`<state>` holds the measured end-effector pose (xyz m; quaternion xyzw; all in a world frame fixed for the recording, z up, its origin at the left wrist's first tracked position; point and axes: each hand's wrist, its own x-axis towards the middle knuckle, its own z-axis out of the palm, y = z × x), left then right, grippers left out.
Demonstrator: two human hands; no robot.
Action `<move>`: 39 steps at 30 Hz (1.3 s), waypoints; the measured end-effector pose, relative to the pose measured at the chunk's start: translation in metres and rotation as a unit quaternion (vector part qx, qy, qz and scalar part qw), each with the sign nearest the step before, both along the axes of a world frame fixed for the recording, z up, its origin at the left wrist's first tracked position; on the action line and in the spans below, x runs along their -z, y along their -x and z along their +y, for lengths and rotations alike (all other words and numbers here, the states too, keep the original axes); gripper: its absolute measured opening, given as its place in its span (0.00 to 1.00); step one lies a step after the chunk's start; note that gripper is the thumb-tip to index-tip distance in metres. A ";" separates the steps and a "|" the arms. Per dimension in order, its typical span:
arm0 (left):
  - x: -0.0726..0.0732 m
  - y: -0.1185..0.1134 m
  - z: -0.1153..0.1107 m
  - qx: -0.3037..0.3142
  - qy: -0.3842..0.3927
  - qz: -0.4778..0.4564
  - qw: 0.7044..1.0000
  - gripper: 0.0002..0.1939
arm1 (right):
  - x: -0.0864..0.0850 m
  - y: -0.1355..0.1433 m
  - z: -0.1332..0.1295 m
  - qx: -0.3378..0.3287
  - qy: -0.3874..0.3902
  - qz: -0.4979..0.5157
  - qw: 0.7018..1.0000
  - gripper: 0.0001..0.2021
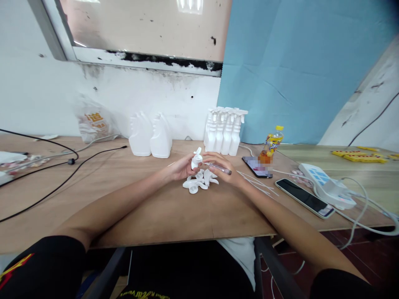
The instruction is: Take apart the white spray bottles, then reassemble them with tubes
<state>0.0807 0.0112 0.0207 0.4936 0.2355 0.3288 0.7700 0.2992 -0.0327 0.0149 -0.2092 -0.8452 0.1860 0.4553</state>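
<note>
Near the middle of the wooden table, my left hand (183, 167) is closed on a white spray nozzle head (196, 160). My right hand (226, 166) grips a screwdriver with a clear handle (220, 168); its shaft points left and meets the nozzle head. Just below both hands lies a small pile of loose white nozzle parts (199, 182). Behind them stand white bottles without spray heads (161, 139) on the left and a group of white bottles with spray heads (222, 135) on the right.
Thin white tubes (257, 182) lie right of the pile. Beyond them are a phone (254, 167), a yellow-capped drink bottle (272, 145), another phone (304, 197) and a power strip (324, 185) with cables. A plastic bag (93, 124) and black cables (90, 158) are at left.
</note>
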 end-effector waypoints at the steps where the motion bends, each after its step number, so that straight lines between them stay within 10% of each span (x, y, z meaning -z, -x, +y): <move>1: 0.001 -0.001 -0.001 0.005 0.002 0.004 1.000 0.12 | 0.000 0.000 -0.001 0.003 -0.024 -0.026 0.999 0.15; 7: 0.002 -0.002 -0.003 0.002 -0.018 0.019 1.000 0.11 | 0.006 0.003 -0.002 0.020 -0.023 -0.012 0.999 0.16; 14: -0.009 0.014 0.009 -0.139 -0.214 0.196 0.947 0.21 | -0.001 -0.009 0.007 0.122 0.083 0.095 0.985 0.18; 19: -0.025 0.035 0.020 -0.201 -0.372 0.411 0.808 0.17 | 0.001 -0.036 0.025 0.220 0.174 0.040 0.959 0.14; 24: -0.028 0.042 0.022 -0.158 -0.428 0.499 0.736 0.14 | 0.009 -0.045 0.038 0.231 0.275 0.002 0.933 0.13; 39: -0.028 0.049 0.022 0.038 -0.488 0.606 0.627 0.21 | 0.000 -0.071 0.050 0.317 0.210 -0.064 0.923 0.30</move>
